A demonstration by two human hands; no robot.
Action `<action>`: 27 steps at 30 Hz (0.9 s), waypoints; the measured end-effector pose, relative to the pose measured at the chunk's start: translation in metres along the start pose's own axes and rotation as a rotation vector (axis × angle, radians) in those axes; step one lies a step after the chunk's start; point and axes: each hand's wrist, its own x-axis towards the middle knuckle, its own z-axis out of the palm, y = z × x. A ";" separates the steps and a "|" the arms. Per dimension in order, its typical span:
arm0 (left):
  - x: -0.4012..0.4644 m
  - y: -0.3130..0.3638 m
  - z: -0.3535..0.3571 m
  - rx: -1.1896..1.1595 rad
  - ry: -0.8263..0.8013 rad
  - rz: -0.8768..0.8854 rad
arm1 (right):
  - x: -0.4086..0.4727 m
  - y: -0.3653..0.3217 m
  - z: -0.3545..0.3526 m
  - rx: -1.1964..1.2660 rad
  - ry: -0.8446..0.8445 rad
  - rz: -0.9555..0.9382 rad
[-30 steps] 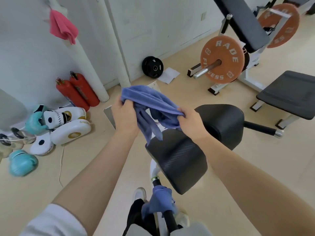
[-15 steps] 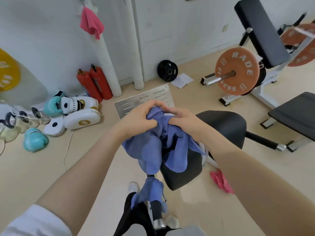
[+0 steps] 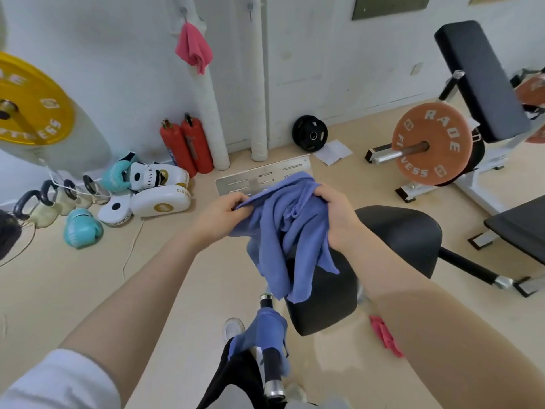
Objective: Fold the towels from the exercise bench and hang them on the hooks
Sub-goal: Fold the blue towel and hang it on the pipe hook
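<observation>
A crumpled blue towel (image 3: 287,228) hangs in the air above the black padded exercise bench (image 3: 392,240). My left hand (image 3: 221,215) pinches its left edge and my right hand (image 3: 339,216) grips its bunched right side. A second blue towel (image 3: 267,329) drapes over the bench's black bar below. One pink towel (image 3: 193,48) hangs from a hook (image 3: 183,10) on the wall; a second hook (image 3: 250,8) to its right is bare. Another pink towel (image 3: 385,338) lies on the floor beside the bench.
Two red fire extinguishers (image 3: 187,146), white pipes, boxing gloves and pads (image 3: 153,190) and kettlebells line the wall at left. A metal plate (image 3: 262,175) lies on the floor. An orange weight plate (image 3: 430,143) and a second bench (image 3: 519,225) stand at right.
My head has tilted up, bringing the hooks into view. My hands have moved apart, spreading the blue towel's top edge; earlier they were bunched together on it.
</observation>
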 end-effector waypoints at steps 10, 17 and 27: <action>0.034 0.021 -0.007 -0.855 0.254 -0.196 | 0.036 -0.015 0.018 0.100 0.313 0.145; 0.044 0.005 0.021 -0.505 0.216 -0.148 | 0.057 0.000 0.031 0.372 0.214 0.124; 0.061 -0.002 0.014 -0.696 0.256 -0.191 | 0.066 0.005 0.057 0.166 -0.139 -0.181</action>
